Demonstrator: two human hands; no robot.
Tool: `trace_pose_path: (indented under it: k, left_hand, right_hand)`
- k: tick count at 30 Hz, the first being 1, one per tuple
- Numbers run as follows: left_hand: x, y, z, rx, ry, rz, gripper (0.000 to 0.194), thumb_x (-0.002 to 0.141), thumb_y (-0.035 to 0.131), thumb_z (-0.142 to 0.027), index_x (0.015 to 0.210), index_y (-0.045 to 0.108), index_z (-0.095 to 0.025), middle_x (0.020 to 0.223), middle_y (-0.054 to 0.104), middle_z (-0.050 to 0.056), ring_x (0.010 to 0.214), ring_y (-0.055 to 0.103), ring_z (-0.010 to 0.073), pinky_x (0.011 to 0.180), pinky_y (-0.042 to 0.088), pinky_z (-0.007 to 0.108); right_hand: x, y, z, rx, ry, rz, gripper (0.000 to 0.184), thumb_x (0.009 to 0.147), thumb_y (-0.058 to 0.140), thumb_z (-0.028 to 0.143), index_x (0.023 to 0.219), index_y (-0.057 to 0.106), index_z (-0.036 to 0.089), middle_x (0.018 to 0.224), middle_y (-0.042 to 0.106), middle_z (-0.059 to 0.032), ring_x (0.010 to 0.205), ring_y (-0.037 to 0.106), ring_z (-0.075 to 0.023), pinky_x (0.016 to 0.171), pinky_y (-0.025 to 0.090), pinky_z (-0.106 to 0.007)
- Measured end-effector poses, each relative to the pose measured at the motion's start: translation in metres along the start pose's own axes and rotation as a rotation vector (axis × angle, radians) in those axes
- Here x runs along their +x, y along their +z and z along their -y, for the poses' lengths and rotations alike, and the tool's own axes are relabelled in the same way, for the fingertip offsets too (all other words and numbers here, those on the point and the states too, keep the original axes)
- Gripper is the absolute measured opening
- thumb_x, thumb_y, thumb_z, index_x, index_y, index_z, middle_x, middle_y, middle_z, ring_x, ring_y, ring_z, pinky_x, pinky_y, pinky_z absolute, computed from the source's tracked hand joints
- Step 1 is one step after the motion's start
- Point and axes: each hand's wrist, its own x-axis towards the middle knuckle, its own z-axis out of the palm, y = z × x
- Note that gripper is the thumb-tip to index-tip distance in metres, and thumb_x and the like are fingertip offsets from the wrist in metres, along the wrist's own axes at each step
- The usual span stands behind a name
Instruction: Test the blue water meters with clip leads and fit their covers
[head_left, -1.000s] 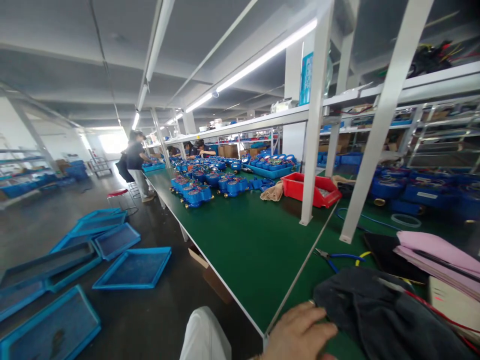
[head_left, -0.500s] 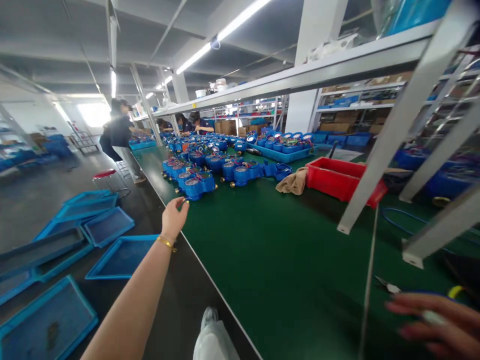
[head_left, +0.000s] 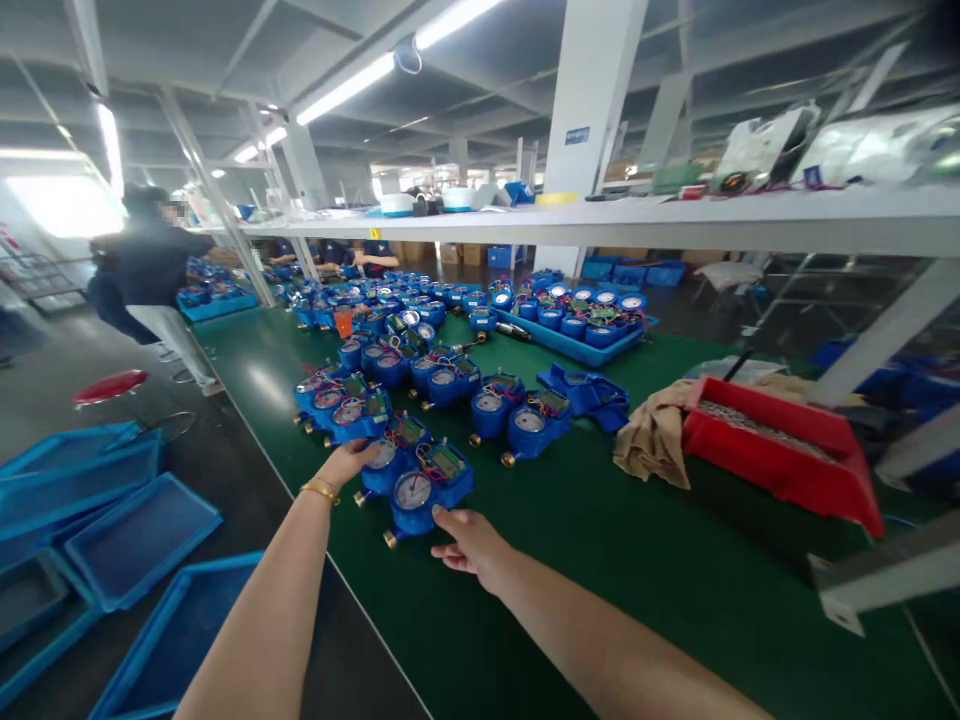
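Note:
Blue water meters with round white dials, coloured wires and brass ends stand in rows on the green table. My left hand (head_left: 349,467) is at the left side of a water meter (head_left: 382,453) near the table's edge, its fingers closed against the casing and partly hidden. The nearest water meter (head_left: 413,491) sits beside that one, its circuit board exposed. My right hand (head_left: 471,543) is at its near right side, thumb touching the casing and the other fingers apart below.
Blue covers (head_left: 589,397) lie beyond the meters. A brown cloth (head_left: 654,435) rests against a red bin (head_left: 780,455) of small parts. More meters fill a blue tray (head_left: 577,345). A shelf (head_left: 600,228) spans above. Flat blue trays (head_left: 142,540) lie at left; a person (head_left: 154,265) stands beyond.
My view has moved nearer the meters and turned. My right hand has come from the lower right to the nearest meter. My left hand is now against a meter's side.

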Motion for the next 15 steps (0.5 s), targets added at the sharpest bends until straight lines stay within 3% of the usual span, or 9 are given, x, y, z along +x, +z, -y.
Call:
trace_pose_path:
  k: [4, 8, 11, 15]
  left_hand:
    - [0.03, -0.007, 0.002, -0.135, -0.151, 0.332, 0.022, 0.095, 0.061, -0.028, 0.111, 0.06, -0.014, 0.109, 0.063, 0.008, 0.094, 0.064, 0.0228, 0.083, 0.055, 0.043]
    - [0.039, -0.014, 0.002, -0.18, -0.251, 0.47, 0.026, 0.095, 0.06, -0.025, 0.118, 0.056, -0.014, 0.114, 0.063, 0.009, 0.102, 0.063, 0.025, 0.092, 0.05, 0.048]
    - [0.023, -0.011, -0.004, -0.221, -0.262, 0.558, 0.037, 0.089, 0.066, -0.029, 0.121, 0.053, -0.015, 0.113, 0.065, 0.01, 0.101, 0.064, 0.0265, 0.094, 0.049, 0.048]
    - [-0.026, 0.016, -0.014, -0.275, -0.219, 0.69, 0.072, 0.062, 0.085, -0.051, 0.115, 0.052, -0.015, 0.106, 0.068, 0.011, 0.097, 0.066, 0.0328, 0.092, 0.051, 0.047]
  right_hand:
    - [0.033, 0.034, 0.017, 0.111, 0.091, -0.114, 0.035, 0.096, 0.053, 0.04, 0.119, 0.054, 0.014, 0.106, 0.061, -0.0074, 0.086, 0.062, -0.0165, 0.074, 0.055, -0.034]
    - [0.038, 0.038, 0.019, 0.175, 0.12, -0.164, 0.032, 0.095, 0.056, 0.033, 0.121, 0.054, 0.014, 0.107, 0.06, -0.0072, 0.087, 0.062, -0.0166, 0.075, 0.056, -0.034]
    - [0.024, 0.022, 0.012, 0.19, 0.131, -0.169, 0.031, 0.095, 0.057, 0.031, 0.12, 0.054, 0.014, 0.107, 0.061, -0.0069, 0.087, 0.062, -0.0164, 0.075, 0.056, -0.034]
    - [-0.02, -0.028, -0.017, 0.208, 0.135, -0.194, 0.03, 0.094, 0.058, 0.029, 0.119, 0.055, 0.014, 0.104, 0.061, -0.006, 0.082, 0.063, -0.0151, 0.072, 0.056, -0.032]
